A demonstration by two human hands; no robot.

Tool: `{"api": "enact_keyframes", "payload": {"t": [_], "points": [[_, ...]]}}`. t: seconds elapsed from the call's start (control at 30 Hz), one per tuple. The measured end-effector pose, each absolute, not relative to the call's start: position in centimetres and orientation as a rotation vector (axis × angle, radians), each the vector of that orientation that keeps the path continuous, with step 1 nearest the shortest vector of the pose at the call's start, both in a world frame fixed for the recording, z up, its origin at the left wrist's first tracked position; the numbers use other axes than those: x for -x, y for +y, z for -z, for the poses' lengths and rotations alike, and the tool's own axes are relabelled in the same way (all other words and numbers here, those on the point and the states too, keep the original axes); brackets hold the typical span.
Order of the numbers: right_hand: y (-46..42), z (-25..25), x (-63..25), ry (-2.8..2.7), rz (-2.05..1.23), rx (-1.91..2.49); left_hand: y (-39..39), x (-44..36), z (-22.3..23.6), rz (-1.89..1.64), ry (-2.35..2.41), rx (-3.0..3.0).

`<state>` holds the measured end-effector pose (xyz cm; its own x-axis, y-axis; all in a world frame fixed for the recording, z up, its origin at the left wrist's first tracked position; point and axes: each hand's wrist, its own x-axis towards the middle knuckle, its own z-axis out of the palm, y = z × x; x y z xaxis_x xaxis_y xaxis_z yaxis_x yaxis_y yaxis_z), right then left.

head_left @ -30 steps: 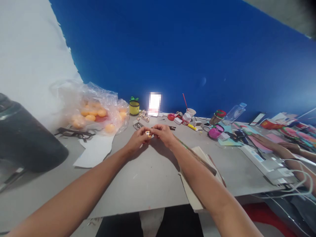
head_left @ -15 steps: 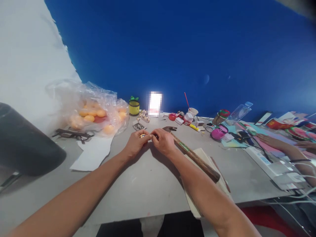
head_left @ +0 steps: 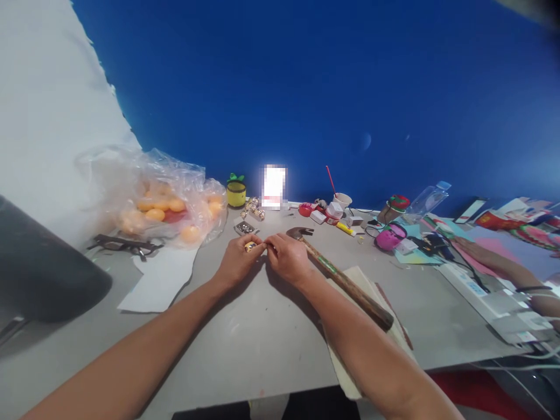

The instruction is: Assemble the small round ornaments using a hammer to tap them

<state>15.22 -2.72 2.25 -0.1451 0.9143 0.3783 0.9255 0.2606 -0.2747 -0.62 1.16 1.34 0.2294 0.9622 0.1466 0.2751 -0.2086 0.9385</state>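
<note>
My left hand (head_left: 238,261) and my right hand (head_left: 286,256) meet fingertip to fingertip low on the grey table (head_left: 262,326). Both are closed in a pinch around a small round yellow and metallic object (head_left: 250,246), which sits between the left fingers. The right fingertips press against it from the right. A hammer (head_left: 339,274) with a wooden handle lies just right of my right hand, head pointing away from me.
A clear plastic bag of orange balls (head_left: 166,201) sits at the back left, with black glasses (head_left: 122,245) and white paper (head_left: 160,280) before it. Small boxes, a yellow pot (head_left: 236,192) and a pink case (head_left: 387,237) line the back. Another person's arm (head_left: 499,268) rests at right.
Both hands have sunk lower toward the table with the small object still pinched. The hammer, hidden a second ago, shows beside my right hand. The view shifted slightly.
</note>
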Motion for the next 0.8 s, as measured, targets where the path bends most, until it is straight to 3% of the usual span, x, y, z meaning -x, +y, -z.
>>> {"api": "enact_keyframes", "payload": {"t": [0.27, 0.53, 0.8], "points": [[-1.9, -1.5, -15.3, -1.853, -0.321, 1.521, 1.3, 0.6, -1.5, -1.123, 1.239, -1.690], [-1.4, -1.7, -15.2, -1.403, -0.930, 1.304, 1.0, 0.6, -1.7, -1.098, 1.208, -1.793], [-1.2, -1.8, -15.3, -1.243, -1.068, 1.288, 0.9, 0.6, -1.4, -1.098, 1.181, -1.920]]}}
